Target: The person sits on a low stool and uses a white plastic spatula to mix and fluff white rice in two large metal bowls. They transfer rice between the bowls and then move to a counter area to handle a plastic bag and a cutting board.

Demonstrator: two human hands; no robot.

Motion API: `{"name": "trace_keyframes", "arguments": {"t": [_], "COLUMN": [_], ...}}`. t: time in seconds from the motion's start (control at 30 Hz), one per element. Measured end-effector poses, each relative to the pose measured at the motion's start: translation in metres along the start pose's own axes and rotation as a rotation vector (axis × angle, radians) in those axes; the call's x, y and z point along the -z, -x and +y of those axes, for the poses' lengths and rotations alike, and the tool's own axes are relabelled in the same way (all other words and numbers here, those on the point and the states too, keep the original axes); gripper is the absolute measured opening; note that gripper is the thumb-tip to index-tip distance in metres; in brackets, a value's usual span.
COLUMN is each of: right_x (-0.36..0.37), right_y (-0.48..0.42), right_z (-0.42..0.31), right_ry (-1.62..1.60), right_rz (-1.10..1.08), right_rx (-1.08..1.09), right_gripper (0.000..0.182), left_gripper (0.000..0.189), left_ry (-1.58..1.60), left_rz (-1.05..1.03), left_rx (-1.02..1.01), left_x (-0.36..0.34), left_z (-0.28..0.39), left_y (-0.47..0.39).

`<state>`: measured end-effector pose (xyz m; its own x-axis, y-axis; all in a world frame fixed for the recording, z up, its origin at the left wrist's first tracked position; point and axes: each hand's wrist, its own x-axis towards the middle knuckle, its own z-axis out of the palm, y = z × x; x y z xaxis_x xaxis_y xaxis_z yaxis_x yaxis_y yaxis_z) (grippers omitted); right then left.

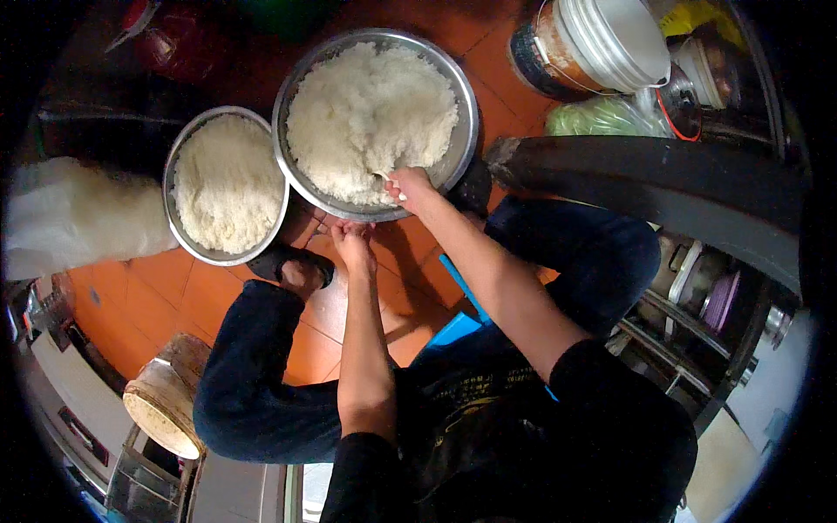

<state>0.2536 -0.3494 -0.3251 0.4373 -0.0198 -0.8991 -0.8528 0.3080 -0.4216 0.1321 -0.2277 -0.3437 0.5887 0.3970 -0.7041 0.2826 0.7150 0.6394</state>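
A large metal basin filled with a white, grainy food that looks like cooked rice rests on the tiled floor in front of me. My right hand is closed around the pale handle of a utensil at the basin's near right edge; the utensil's other end is hidden in or near the rice. At the basin's near rim is my left hand, its fingers curled; whether it grips the rim is unclear. A smaller oval-looking metal basin, holding similar white grains, sits to the left, close against the large one.
White buckets and a green-filled plastic bag are at upper right. A dark bench-like edge and a metal rack lie right. A white sack is at left, a lidded bucket lower left, a blue plastic object beneath me.
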Motion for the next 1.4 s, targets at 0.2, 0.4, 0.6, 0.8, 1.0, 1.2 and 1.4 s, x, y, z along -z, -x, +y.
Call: {"name": "trace_keyframes", "arguments": {"t": [0.2, 0.4, 0.6, 0.8, 1.0, 1.2, 1.4], "right_x": [-0.005, 0.025, 0.045, 0.056, 0.076, 0.090, 0.119], "right_y": [-0.024, -0.031, -0.001, 0.038, 0.073, 0.070, -0.016], "right_z": [-0.039, -0.082, -0.107, -0.136, -0.162, -0.142, -0.077], "right_ry": [-0.474, -0.871, -1.077, -0.313, 1.681, 2.043, 2.253], "right_rz": [-0.148, -0.264, -0.334, -0.212, -0.152, 0.267, -0.248], "right_rx": [-0.088, -0.404, -0.422, -0.300, 0.336, 0.545, 0.650], "right_gripper": [0.011, 0.021, 0.022, 0.028, 0.016, 0.019, 0.016], "left_gripper": [0.021, 0.017, 0.024, 0.012, 0.016, 0.004, 0.016], "left_ry": [0.076, 0.122, 0.161, -0.130, -0.163, -0.408, -0.586], "left_rz": [-0.063, -0.093, -0.164, -0.254, -0.057, -0.107, -0.238], "left_rx": [-0.022, 0.050, 0.069, 0.299, -0.049, 0.047, -0.162], "left_x": [-0.006, -0.015, -0.013, -0.026, 0.034, -0.007, -0.002], "left_z": [0.001, -0.017, -0.070, -0.054, 0.014, 0.090, 0.074], "left_y": [0.002, 0.020, 0.025, 0.045, -0.071, -0.087, -0.085]}}
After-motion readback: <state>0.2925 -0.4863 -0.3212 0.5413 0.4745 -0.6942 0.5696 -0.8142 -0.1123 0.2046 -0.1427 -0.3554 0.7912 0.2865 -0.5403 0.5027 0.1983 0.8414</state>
